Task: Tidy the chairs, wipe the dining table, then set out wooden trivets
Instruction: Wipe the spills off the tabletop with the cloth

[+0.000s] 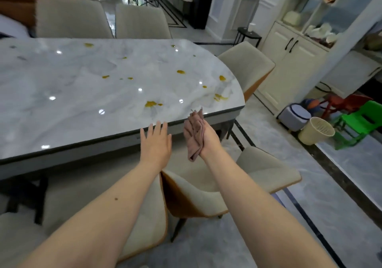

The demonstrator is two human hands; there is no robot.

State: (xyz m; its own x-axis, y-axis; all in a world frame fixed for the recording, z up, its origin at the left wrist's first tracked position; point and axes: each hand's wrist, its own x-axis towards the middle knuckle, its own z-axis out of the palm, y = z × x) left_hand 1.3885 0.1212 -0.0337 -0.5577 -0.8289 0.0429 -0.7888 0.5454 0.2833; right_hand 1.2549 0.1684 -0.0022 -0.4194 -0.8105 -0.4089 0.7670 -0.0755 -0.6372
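A marble-topped bench (72, 94) fills the left and centre of the frame, its dark edge running from the lower left up to a rounded corner at centre right. Yellow-orange spills (151, 103) dot its surface, most of them towards the right half, with a smeared patch (220, 97) close to the rounded corner.

Both hands reach forward from the bottom of the frame. The left hand (156, 141) is released, palm down with fingers straight and spread, the fingertips (158, 124) at the near edge of the bench; whether they touch it cannot be told. Just right of it, the right hand (203, 136) is grasping a dusty-pink cloth (193, 135), which is bunched in the palm, with one end poking up past the fingers against the bench edge and the other hanging below the wrist. The two hands are near each other but apart.

Below the forearms, in the lower centre, stand two beige chairs with orange backs: one (144, 216) under the left arm and one (206, 193) to its right, its seat turned towards the right of the frame. Two more chairs (72, 17) (142, 21) sit behind the far side of the bench at the top, and another (246, 67) stands at the rounded end.

At the right are a cream cabinet (289, 65), a cream bin (316, 131) and a green plastic chair (359, 120) on the floor
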